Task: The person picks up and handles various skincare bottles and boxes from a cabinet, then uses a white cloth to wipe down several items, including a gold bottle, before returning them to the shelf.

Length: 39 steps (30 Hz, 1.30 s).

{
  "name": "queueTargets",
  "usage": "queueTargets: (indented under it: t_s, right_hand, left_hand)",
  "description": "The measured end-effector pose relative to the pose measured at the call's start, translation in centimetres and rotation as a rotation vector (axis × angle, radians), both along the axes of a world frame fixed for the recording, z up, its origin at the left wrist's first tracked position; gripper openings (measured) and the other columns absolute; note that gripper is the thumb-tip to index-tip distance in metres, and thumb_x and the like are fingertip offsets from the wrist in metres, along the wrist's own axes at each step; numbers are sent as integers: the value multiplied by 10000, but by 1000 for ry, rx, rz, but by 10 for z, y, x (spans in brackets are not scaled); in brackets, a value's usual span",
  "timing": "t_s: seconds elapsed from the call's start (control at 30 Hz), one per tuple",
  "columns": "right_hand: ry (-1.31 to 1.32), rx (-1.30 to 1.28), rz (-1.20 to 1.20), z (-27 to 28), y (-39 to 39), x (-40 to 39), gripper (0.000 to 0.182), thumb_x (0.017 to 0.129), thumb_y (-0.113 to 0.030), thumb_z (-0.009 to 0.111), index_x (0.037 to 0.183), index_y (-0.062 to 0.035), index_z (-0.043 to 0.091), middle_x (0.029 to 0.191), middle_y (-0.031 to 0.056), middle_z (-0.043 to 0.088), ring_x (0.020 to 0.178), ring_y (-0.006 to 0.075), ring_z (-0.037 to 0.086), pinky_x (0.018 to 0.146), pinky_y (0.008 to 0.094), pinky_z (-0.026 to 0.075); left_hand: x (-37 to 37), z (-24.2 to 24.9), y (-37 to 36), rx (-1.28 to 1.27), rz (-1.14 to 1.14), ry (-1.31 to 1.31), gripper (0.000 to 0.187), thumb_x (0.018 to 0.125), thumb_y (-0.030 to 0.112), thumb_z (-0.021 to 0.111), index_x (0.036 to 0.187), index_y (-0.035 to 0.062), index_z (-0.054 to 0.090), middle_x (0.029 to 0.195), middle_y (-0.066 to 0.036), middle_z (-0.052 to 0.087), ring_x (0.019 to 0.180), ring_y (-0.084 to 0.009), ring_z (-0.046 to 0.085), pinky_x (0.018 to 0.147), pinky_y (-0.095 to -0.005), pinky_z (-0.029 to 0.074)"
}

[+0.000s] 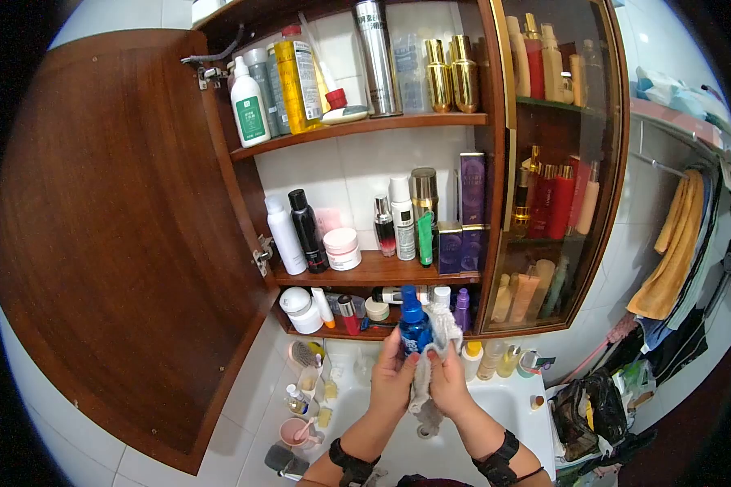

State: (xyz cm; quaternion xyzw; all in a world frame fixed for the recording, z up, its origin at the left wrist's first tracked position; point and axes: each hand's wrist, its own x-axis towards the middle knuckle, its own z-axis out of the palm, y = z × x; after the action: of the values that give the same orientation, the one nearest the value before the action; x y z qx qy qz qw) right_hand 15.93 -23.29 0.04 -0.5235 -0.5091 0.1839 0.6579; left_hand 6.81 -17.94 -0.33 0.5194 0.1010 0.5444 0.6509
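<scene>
The left hand [391,375] is wrapped around the lower body of a blue bottle [414,325], fingers closed on it, so the bottle stands upright with its long axis vertical and its cap pointing up toward the lowest shelf [357,334] of the cabinet. The right hand [447,377] grips a pale cloth [430,365], bunched at the top against the bottle's right side and hanging down in a tail between the two wrists. Both hands meet at the middle of the view, touching or nearly so, with the bottle in the left and the cloth pressed against it from the right; the bottle is thus directly in hand, above the left palm, and the right hand is just beside it. Below them lies a white sink [495,406], its rim lined with small bottles at the back. Just above the bottle's cap, the lowest shelf holds jars and tubes; the middle shelf [365,274] carries a white bottle, a black bottle and purple boxes, well above the hands. The wooden cabinet door [114,235] stands swung open to the left. An orange towel [674,252] hangs on the right wall, well apart from the hands.
</scene>
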Motion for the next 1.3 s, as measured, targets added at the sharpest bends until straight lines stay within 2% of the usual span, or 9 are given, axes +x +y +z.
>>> queueTargets:
  t_s: [0.07,0.2,0.37,0.57,0.67,0.77,0.8,0.9,1.3]
  right_hand:
    - [-77,-165,19,2,-7,-4,479,877,-153,607,1277,33,421,1163,284,555,1084,429,549,896,390,448]
    - [-243,197,-116,-4,-3,-15,530,827,-190,688,1252,15,446,1072,225,619,985,396,611,853,402,480]
    - [-109,-136,230,4,-14,4,565,769,-255,766,1187,16,500,1050,178,637,977,267,630,844,355,483]
    - [15,-454,448,12,-22,32,518,793,-121,740,1250,-28,515,1100,34,610,997,98,540,872,276,452]
    - [338,-337,424,-5,-27,38,293,835,-140,713,1090,-27,624,979,21,657,892,92,596,800,261,483]
    - [413,-383,405,-7,-43,44,185,865,-119,683,1029,-38,657,934,5,669,851,70,601,763,247,490]
    - [394,-387,396,-7,-46,45,184,864,-111,684,1030,-39,657,937,5,669,853,73,602,761,249,491]
    - [402,-351,405,-8,-51,46,182,858,-97,688,1029,-42,658,938,2,669,855,75,602,762,247,491]
    - [233,-324,466,-12,-59,60,245,864,-79,682,1102,-39,637,963,-24,653,873,53,571,779,239,482]
  left_hand:
    - [-6,6,3,-12,-11,-64,530,931,72,575,1411,23,356,1291,-46,503,1153,-134,485,997,-289,379]
    - [-14,30,8,13,-80,-133,572,909,223,635,1379,19,381,1241,-57,542,1095,-149,539,967,-310,420]
    - [-20,27,16,21,-207,-36,645,841,376,692,1322,30,439,1208,-72,572,1083,-180,571,942,-336,455]
    - [-20,40,33,139,-156,22,585,878,381,647,1286,9,452,1152,-99,589,1046,-204,587,915,-366,477]
    - [-19,63,54,338,138,54,384,944,127,509,1293,-19,444,1130,-74,582,1016,-167,577,895,-305,464]
    - [-20,90,91,466,435,83,415,923,98,575,1292,-43,452,1083,-33,563,944,-91,526,861,-235,430]
    - [-18,94,107,419,404,54,483,918,39,567,1346,-75,376,1231,-107,538,1109,-169,532,975,-310,413]
    - [2,97,154,429,485,5,515,891,-32,576,1348,-85,343,1230,-141,527,1108,-190,546,967,-303,427]
    - [51,91,212,624,1026,408,501,834,172,697,1232,-51,488,1093,-190,591,1004,-265,621,974,-410,416]
